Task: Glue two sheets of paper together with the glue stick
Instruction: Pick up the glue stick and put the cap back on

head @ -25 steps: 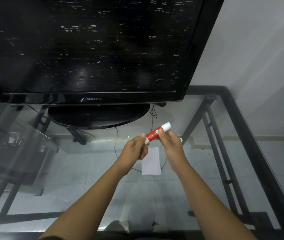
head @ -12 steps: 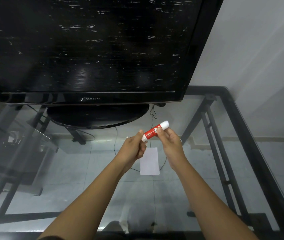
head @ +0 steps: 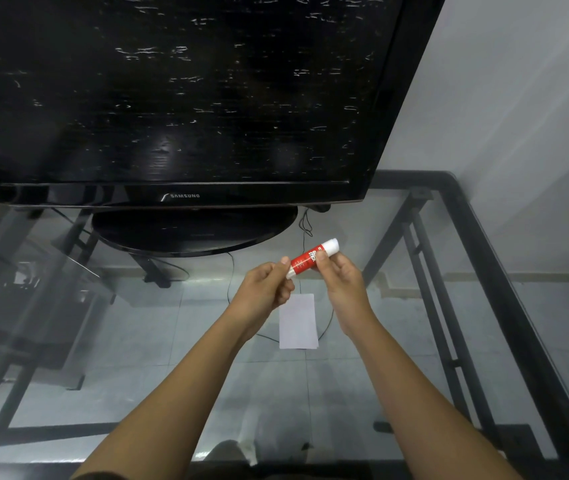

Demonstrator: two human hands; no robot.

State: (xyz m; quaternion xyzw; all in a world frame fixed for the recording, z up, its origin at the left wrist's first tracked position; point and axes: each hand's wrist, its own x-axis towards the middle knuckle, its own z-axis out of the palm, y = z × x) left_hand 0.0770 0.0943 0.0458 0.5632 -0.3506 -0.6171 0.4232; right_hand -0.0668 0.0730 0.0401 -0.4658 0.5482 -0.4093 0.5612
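Now both hands grip the glue stick point(head: 312, 258) above the bench point(head: 483, 306).
Left hand point(head: 264, 292) pinches its lower end, right hand point(head: 340, 277) wraps the barrel; paper point(head: 298, 322) lies below, unglued, everything left.

The glue stick point(head: 311, 259) between the hands was red with white ends and lettering, the paper point(head: 298, 322) below them plain white, the TV point(head: 179, 98) beyond black.

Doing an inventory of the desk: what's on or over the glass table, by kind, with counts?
Glue stick, held in both hands over the table: 1
White paper, apparently a stack, sheets not countable: 1
Television on its stand: 1
Total: 3
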